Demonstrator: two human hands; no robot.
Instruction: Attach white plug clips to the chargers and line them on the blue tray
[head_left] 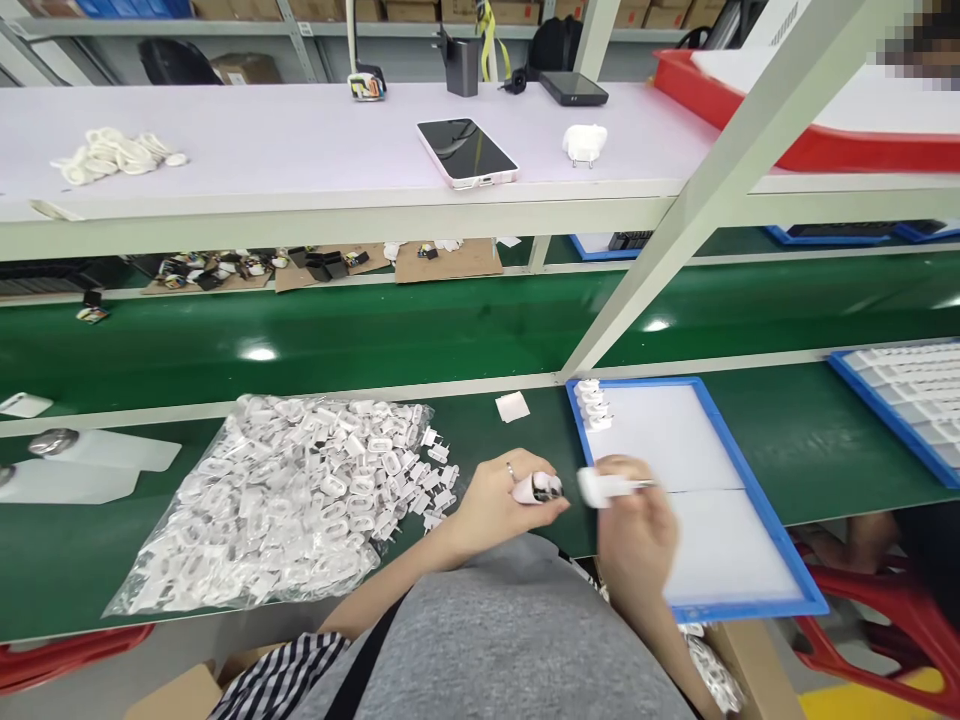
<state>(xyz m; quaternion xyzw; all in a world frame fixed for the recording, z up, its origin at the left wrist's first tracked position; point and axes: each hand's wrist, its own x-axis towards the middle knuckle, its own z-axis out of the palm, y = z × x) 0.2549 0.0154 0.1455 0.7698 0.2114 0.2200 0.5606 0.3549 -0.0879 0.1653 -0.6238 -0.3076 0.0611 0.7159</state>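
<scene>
Two hands, both occupied. We see the left hand (495, 497) closed around a small white housing (529, 488), its dark, metallic-looking end turned toward the right hand (637, 530); we judge it's held this way to keep that end exposed and reachable. Right hand is motion-blurred, fingers pinched on a pale elongated piece (604, 486), broad head toward the left hand, narrower part running back under the fingers. Can't tell what it is exactly. The two held items face each other, just apart, probably so both hands can work close to the body.

Left of the left hand, we have a clear plastic bag (247, 540), crinkled and glossy, packed with white plug parts (330, 470): smooth, rounded-oblong, hard-plastic looking. Loose parts (435, 490) lie by its mouth, nearest the left hand, likely for short reaches. All rest on the green counter (480, 425), smooth, slightly shiny.

Beside and behind the right hand, a shallow tray (757, 500): blue rim, matte white floor, seam across the middle. Its far-left corner, beyond the right hand, carries a short row of white pieces (594, 405), packed close, apparently lined up from that corner for neat spacing. Beyond the left hand lies a flat pale square (513, 406), maybe paper; can't confirm.
</scene>
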